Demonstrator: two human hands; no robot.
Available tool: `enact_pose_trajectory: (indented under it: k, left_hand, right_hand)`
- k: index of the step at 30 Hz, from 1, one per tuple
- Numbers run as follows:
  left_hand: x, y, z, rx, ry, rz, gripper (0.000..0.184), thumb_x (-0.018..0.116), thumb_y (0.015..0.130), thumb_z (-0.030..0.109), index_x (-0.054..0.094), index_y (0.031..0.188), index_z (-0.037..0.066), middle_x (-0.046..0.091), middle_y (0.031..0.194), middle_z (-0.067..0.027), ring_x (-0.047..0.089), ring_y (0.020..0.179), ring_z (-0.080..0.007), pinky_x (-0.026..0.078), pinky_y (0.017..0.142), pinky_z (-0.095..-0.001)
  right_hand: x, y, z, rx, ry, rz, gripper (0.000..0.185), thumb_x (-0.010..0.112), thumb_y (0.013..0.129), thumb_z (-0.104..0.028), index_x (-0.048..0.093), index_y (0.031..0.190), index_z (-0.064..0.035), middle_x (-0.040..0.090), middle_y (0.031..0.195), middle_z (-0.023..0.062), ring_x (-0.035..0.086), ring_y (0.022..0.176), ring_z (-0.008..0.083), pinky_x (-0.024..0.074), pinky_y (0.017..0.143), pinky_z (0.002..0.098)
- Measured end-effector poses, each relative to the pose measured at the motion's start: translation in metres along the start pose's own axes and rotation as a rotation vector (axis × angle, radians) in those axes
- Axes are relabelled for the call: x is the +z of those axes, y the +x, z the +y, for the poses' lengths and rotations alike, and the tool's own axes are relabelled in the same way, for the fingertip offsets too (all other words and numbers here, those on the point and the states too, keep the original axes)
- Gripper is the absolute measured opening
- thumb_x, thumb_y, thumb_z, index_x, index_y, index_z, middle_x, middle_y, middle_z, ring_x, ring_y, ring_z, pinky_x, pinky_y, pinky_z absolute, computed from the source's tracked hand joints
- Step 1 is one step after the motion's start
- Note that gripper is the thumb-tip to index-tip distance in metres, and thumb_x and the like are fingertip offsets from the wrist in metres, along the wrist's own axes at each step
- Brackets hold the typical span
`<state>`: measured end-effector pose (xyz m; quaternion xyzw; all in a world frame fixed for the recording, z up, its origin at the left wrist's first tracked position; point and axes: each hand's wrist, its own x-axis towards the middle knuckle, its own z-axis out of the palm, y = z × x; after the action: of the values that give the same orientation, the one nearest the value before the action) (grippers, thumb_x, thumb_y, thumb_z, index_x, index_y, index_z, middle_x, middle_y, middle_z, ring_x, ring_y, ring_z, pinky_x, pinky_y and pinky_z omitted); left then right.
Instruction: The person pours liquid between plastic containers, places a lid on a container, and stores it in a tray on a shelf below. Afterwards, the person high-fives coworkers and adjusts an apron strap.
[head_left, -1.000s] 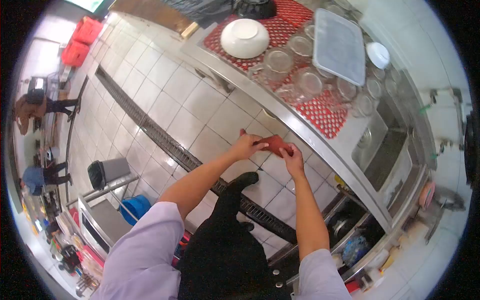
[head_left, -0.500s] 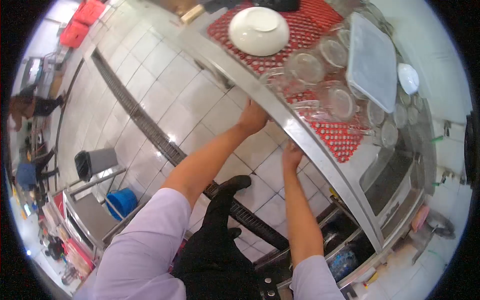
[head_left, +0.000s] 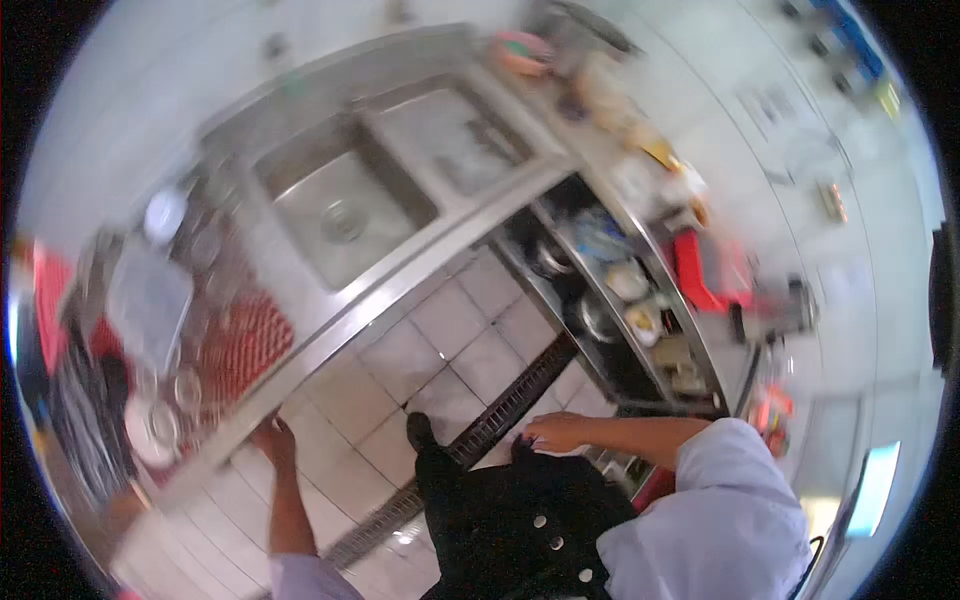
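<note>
My left hand (head_left: 272, 440) is at the front edge of the steel counter (head_left: 340, 322), its fingers loosely apart and nothing visible in them. Just past it, on a red perforated mat (head_left: 255, 340), are a white bowl (head_left: 152, 432), several clear glasses (head_left: 188, 388) and a translucent plastic tray (head_left: 150, 305), all smeared by motion. Over the dark apron (head_left: 530, 510), near my waist, is my right hand (head_left: 558, 432). Its fingers are loosely bent and slightly blurred, with no object seen in them.
A double sink (head_left: 345, 225) is set into the counter. To the right, a low shelf unit (head_left: 600, 310) holds bowls and containers, with a red item (head_left: 695, 275) on top. A drain grate (head_left: 510, 395) crosses the tiled floor (head_left: 430, 330) by my feet.
My view has swung right, bringing the sink and shelf unit into the middle. The mat with dishes now lies at the left. My right hand has left the counter edge for my waist.
</note>
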<state>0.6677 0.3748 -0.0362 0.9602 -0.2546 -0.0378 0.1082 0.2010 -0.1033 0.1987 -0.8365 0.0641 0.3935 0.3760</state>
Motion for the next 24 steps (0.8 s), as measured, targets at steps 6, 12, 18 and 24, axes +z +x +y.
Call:
enact_pose_trajectory:
  k: [6, 12, 18, 24]
  left_hand:
    - [0.024, -0.13, 0.175, 0.164, -0.279, -0.405, 0.075, 0.062, 0.099, 0.033, 0.029, 0.155, -0.006, 0.037, 0.156, -0.0266, 0.027, 0.15, -0.0443, 0.024, 0.12, -0.0624]
    - [0.059, -0.177, 0.411, 1.024, -0.819, -1.427, 0.025, 0.067, 0.098, 0.011, 0.063, 0.121, 0.001, 0.065, 0.112, -0.0118, 0.063, 0.104, -0.0205, 0.05, 0.093, -0.0354]
    - [0.014, -0.291, 0.566, 1.486, 0.267, -2.133, 0.017, 0.068, 0.099, 0.017, 0.069, 0.105, 0.002, 0.067, 0.09, -0.0078, 0.061, 0.086, -0.0149, 0.051, 0.078, -0.0337]
    - [0.017, -0.451, 0.607, 1.882, 0.751, -2.171, 0.022, 0.068, 0.1, 0.022, 0.069, 0.098, 0.0, 0.066, 0.083, -0.008, 0.059, 0.08, -0.0138, 0.05, 0.074, -0.0339]
  right_hand:
    - [0.103, -0.174, -0.034, 0.403, 0.258, 0.333, 0.036, 0.062, 0.1, -0.034, 0.064, 0.126, -0.0083, 0.067, 0.125, 0.0151, 0.065, 0.115, 0.0339, 0.0522, 0.099, 0.0452]
    - [0.314, -0.234, -0.079, 0.605, 0.754, 0.868, 0.031, 0.064, 0.096, -0.026, 0.067, 0.117, -0.0029, 0.073, 0.106, 0.0162, 0.07, 0.101, 0.0346, 0.0548, 0.089, 0.0437]
    - [0.478, -0.3, -0.156, 1.16, 1.013, 1.979, 0.026, 0.063, 0.097, -0.03, 0.07, 0.109, -0.0078, 0.074, 0.103, 0.0147, 0.071, 0.093, 0.0325, 0.0555, 0.081, 0.0427]
    - [0.65, -0.364, -0.201, 1.384, 1.571, 2.485, 0.021, 0.063, 0.101, -0.018, 0.067, 0.115, -0.0019, 0.071, 0.094, 0.0062, 0.068, 0.082, 0.0151, 0.0562, 0.076, 0.0296]
